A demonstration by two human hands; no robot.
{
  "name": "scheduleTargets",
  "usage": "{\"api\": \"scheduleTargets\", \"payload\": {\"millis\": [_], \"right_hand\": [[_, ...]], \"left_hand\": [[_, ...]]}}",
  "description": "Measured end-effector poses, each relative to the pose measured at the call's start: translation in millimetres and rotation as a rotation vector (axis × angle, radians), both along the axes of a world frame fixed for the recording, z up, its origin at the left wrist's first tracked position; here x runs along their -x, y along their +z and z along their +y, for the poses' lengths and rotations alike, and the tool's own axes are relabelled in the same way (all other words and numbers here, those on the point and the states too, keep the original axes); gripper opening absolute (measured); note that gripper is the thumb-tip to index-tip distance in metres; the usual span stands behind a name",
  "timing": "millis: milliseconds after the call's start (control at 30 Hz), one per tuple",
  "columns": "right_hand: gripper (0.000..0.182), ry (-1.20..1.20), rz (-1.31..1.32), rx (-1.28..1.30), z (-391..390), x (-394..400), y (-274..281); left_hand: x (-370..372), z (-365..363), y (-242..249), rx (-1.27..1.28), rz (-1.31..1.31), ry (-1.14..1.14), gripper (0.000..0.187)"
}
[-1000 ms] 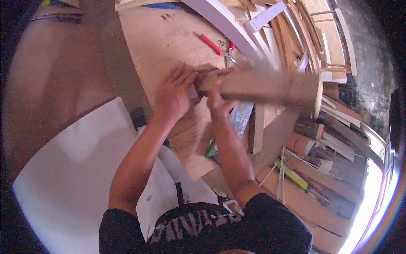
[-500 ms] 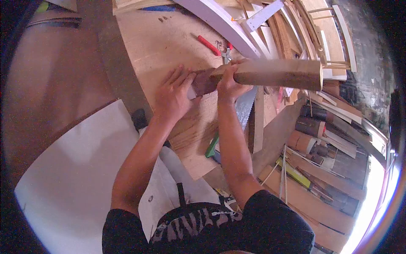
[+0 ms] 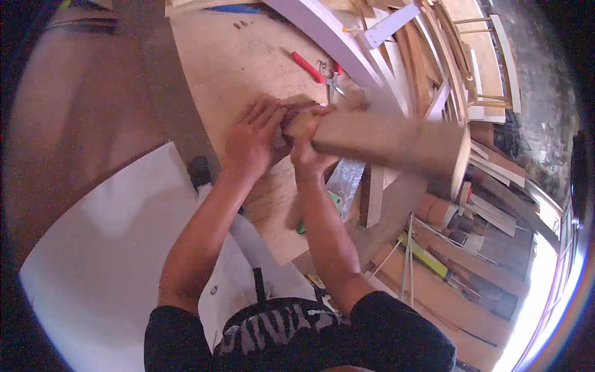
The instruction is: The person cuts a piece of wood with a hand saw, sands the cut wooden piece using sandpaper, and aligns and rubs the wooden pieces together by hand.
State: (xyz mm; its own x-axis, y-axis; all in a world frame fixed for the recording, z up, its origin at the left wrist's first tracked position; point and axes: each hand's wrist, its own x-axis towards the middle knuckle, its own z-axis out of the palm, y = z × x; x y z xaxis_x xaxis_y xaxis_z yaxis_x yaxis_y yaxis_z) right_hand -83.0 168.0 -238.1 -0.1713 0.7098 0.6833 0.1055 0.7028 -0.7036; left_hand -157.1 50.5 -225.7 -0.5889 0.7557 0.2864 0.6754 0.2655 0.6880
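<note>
The wooden block (image 3: pixel 387 139) bars the right; tabletop (image 3: pixel 217 62) left of the pliers (image 3: pixel 308 68) lies open.

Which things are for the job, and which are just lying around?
Seemingly for the job:
thick wooden block, in the right hand
dark piece, mostly hidden, by the left hand

Seemingly just lying around:
red-handled pliers
green-handled handsaw
curved white board
</note>
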Motion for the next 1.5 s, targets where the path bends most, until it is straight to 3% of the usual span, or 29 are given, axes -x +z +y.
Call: {"api": "scheduleTargets", "payload": {"millis": [67,100,200,233,333,500,567,600,633,733,767,833,900,1000,1033,1133,1200,1267,1300,1400,1433,1500], "right_hand": [[0.056,-0.040,-0.043,-0.121,-10,-5,-6],[0.053,0.198,0.370,0.344,-8,2,14],[0.044,0.515,0.651,0.610,39,5,14],[0.039,0.298,0.485,0.556,35,7,18],[0.033,0.555,0.702,0.789,12,-1,45],[0.036,0.605,0.740,0.795,33,-7,24],[0.038,0.126,0.197,0.316,39,5,20],[0.038,0.127,0.196,0.320,39,4,23],[0.039,0.331,0.557,0.647,37,0,25],[0.044,0.511,0.690,0.953,4,-15,26],[0.045,0.479,0.351,0.440,0,-17,23],[0.046,0.414,0.015,-0.066,2,-18,23],[0.049,0.340,0.208,0.435,26,-8,29],[0.045,0.146,-0.121,0.180,38,-4,30],[0.049,0.281,0.201,0.491,29,-6,24],[0.057,0.411,0.486,0.799,-10,-21,19],[0.044,0.585,0.863,1.087,-13,-20,37],[0.042,0.669,1.058,1.229,2,-14,37],[0.043,0.494,0.545,0.765,22,-4,30],[0.052,0.279,-0.027,0.286,25,-5,31],[0.052,0.360,0.272,0.526,11,-10,23],[0.053,0.431,0.575,0.772,3,-9,21]], "left_hand": [[-2,-5,-4,-0.054,0.101,0.015,0.068],[-2,-7,1,-0.047,0.105,0.009,0.068],[-2,-6,15,0.001,-0.002,0.006,0.068],[-3,-5,14,0.002,0.016,0.023,0.069],[-1,-3,7,-0.017,0.015,0.010,0.069],[-6,-5,4,0.023,0.068,0.062,0.070],[-5,-4,13,-0.021,0.015,0.049,0.069],[-3,-4,12,-0.017,0.014,0.051,0.069],[-3,-3,11,-0.017,-0.002,0.037,0.068],[-1,-6,12,-0.032,-0.010,0.017,0.066],[-1,-10,11,-0.049,0.000,-0.001,0.065],[-3,-8,8,-0.030,0.025,0.012,0.064],[-3,-6,9,-0.031,0.045,0.025,0.064],[-3,-6,14,-0.063,0.012,0.028,0.063],[-1,-5,14,-0.048,0.010,0.025,0.063],[-1,-4,3,-0.075,0.038,0.021,0.064],[-5,-7,-1,-0.103,0.083,0.032,0.064],[-5,-4,6,-0.041,-0.011,0.022,0.064],[-4,-4,5,-0.041,-0.007,0.023,0.064],[-6,-4,6,-0.055,-0.002,0.033,0.065],[-6,-4,5,-0.058,-0.004,0.029,0.065],[-4,-2,3,-0.051,-0.010,0.024,0.065]]}}
